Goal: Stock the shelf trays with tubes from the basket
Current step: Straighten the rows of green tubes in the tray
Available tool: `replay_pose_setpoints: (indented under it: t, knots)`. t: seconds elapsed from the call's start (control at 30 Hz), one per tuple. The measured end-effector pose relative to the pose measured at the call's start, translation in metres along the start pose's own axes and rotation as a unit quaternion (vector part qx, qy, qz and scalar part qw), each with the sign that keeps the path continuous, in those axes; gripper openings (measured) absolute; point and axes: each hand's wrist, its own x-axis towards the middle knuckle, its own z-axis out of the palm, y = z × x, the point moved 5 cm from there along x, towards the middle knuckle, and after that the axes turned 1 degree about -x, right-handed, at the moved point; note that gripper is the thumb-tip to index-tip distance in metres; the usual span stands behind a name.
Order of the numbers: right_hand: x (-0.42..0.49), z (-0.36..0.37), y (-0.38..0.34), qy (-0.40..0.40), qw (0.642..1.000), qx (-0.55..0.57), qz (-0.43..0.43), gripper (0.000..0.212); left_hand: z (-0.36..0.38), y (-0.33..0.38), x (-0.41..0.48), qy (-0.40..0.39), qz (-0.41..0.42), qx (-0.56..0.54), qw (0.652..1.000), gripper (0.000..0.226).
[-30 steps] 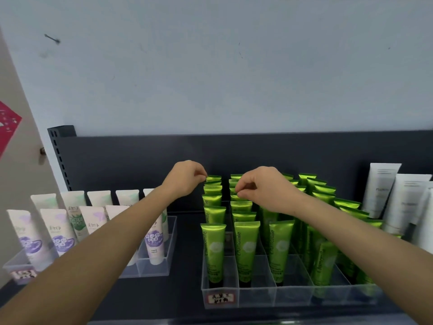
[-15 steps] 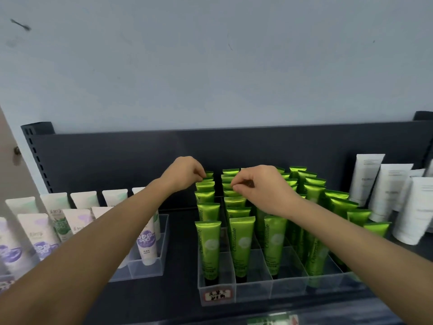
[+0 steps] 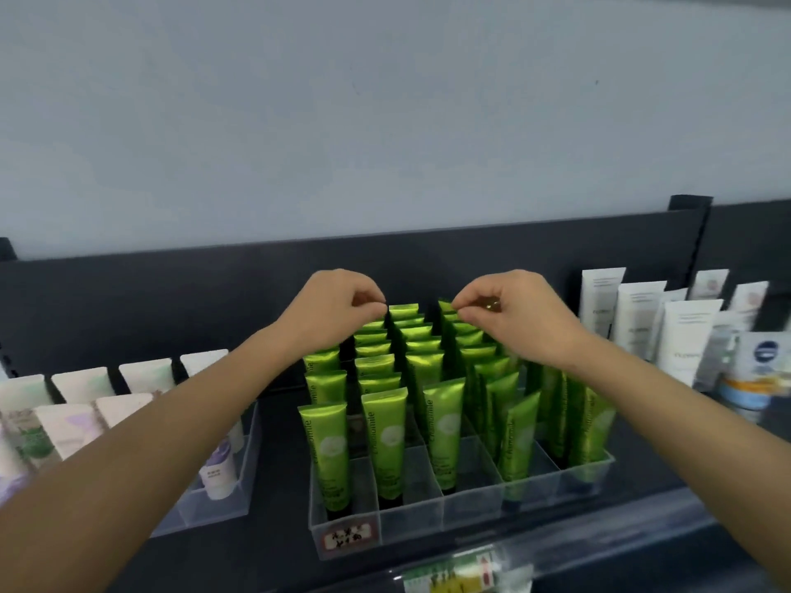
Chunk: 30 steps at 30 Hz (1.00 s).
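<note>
Green tubes (image 3: 387, 447) stand upright in the clear divided tray's (image 3: 471, 512) lanes.

I see shiny green tubes (image 3: 385, 438) standing upright, cap-down, in rows inside a clear divided tray (image 3: 471, 507), below my left hand (image 3: 338, 308) and right hand (image 3: 513, 312); the rearmost tops are at my fingertips.

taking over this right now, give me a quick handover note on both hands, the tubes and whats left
Left hand: fingers curled, pinching at the tops of the back green tubes in the clear tray.
Right hand: likewise pinching a back tube top, a couple of lanes to the right.
Done: the tray holds several lanes of upright green tubes; some on the right lean.
Left: the front of each lane has open space. The basket is out of view, so I cannot say how much stock remains.
</note>
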Motion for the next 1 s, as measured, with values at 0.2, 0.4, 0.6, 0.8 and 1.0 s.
replay_pose_setpoints:
  t: [0.2, 0.4, 0.6, 0.8, 1.0]
  knots:
    - [-0.011, -0.028, 0.045, -0.044, 0.999, -0.009, -0.002, 0.010, 0.024, 0.070, -0.003, -0.040, 0.050, -0.013, 0.998, 0.013]
    - [-0.031, -0.040, 0.084, -0.080, 0.997, 0.011, -0.006, 0.009, 0.057, 0.132, -0.017, -0.095, 0.094, -0.016, 0.991, 0.025]
    - [-0.040, -0.043, 0.111, -0.082, 0.996, 0.033, -0.007, 0.010, 0.089, 0.152, -0.023, -0.146, 0.105, 0.060, 0.982, 0.027]
    - [-0.042, -0.044, 0.123, -0.093, 0.995, 0.043, -0.003, 0.010, 0.090, 0.155, -0.022, -0.149, 0.096, 0.067, 0.982, 0.017]
    - [-0.037, -0.048, 0.130, -0.071, 0.996, 0.046, -0.002, 0.010, 0.091, 0.158, -0.019, -0.173, 0.089, 0.068, 0.979, 0.026]
